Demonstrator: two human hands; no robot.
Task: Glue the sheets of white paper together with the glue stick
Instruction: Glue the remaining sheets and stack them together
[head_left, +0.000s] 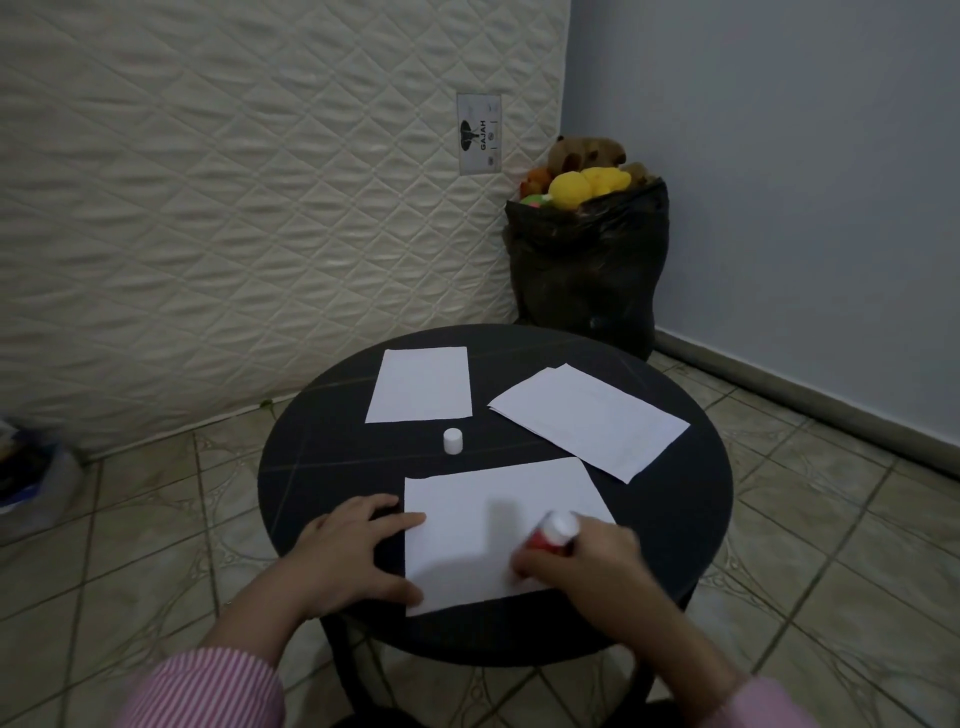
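Your left hand (358, 551) lies spread flat, fingertips pressing the left edge of the near white rectangular paper sheet (483, 525) on the round black desk (322, 452). Your right hand (587, 561) is closed around the red-bodied glue stick (553, 532), held over the sheet's right portion; motion blur hides whether the tip touches the paper. The small white cylindrical cap (453, 441) stands upright just beyond the sheet. Risk: the near edge of the sheet lies close to the desk rim, so a hard stroke toward you could probably buckle the paper or push it off; keep the left hand pressed down. A wide stroke forward could knock the cap over. Two more white paper stacks wait at the far side: one upright-oriented sheet (421, 384) at centre-left, one angled pair (592, 415) at right, its corner near the working sheet. Open room exists mainly left of the cap.
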